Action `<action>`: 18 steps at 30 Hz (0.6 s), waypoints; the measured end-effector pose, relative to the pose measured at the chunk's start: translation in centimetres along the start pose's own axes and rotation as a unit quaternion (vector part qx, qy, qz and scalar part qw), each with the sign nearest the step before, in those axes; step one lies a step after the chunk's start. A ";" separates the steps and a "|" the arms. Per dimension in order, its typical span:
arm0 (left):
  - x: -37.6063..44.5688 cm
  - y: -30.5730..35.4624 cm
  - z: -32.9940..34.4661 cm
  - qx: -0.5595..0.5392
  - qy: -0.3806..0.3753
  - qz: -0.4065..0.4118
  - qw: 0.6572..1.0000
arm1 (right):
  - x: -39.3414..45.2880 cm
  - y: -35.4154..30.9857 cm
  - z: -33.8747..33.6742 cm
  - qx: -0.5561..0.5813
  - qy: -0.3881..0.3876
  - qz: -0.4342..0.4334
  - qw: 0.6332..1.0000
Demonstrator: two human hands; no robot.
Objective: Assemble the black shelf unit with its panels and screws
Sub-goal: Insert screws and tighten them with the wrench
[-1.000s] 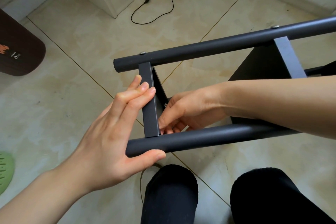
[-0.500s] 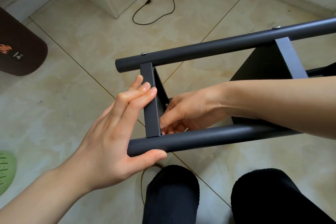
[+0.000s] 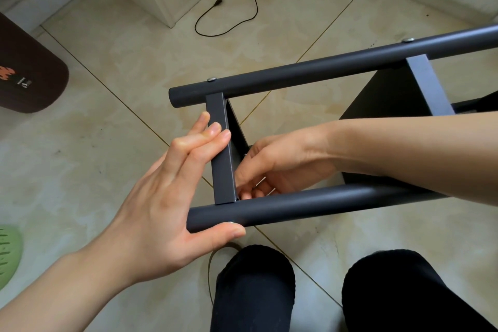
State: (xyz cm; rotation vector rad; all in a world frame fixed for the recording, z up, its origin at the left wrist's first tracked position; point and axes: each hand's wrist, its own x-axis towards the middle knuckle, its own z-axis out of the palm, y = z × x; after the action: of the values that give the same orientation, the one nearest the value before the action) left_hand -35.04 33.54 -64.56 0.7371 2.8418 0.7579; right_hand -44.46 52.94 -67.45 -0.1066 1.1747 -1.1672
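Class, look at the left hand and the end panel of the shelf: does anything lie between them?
Nothing visible does. The left hand has straight fingers resting on the end panel and its thumb under the near tube.

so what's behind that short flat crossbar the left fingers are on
Behind the crossbar the right hand reaches in, fingers curled beside a dark shelf panel. A small metallic glint shows there, but whatever the fingers work on is covered by the bar and hand.
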 end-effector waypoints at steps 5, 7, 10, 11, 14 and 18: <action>-0.1 0.0 0.0 0.000 0.000 -0.001 1.000 | -0.1 0.0 0.0 0.010 -0.013 -0.007 1.000; 0.0 0.0 0.0 0.001 0.002 -0.001 1.000 | -0.1 0.0 0.1 0.002 -0.008 -0.008 1.000; 0.0 0.0 0.1 -0.001 0.003 0.002 1.000 | -0.1 0.0 0.1 -0.010 0.001 -0.005 1.000; -0.1 0.0 0.1 -0.001 0.003 0.002 1.000 | 0.0 0.0 0.1 -0.011 0.002 -0.004 1.000; -0.1 -0.1 0.2 -0.004 0.005 0.002 1.000 | 0.0 0.0 0.0 -0.003 -0.002 0.002 1.000; -0.1 -0.1 0.2 -0.003 0.007 0.001 1.000 | -0.1 -0.1 -0.2 0.014 -0.021 0.007 1.000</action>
State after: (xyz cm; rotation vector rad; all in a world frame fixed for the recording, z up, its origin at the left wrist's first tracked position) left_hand -35.00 33.52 -64.81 0.7379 2.8514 0.7739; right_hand -44.68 53.05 -67.44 -0.0995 1.1204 -1.1636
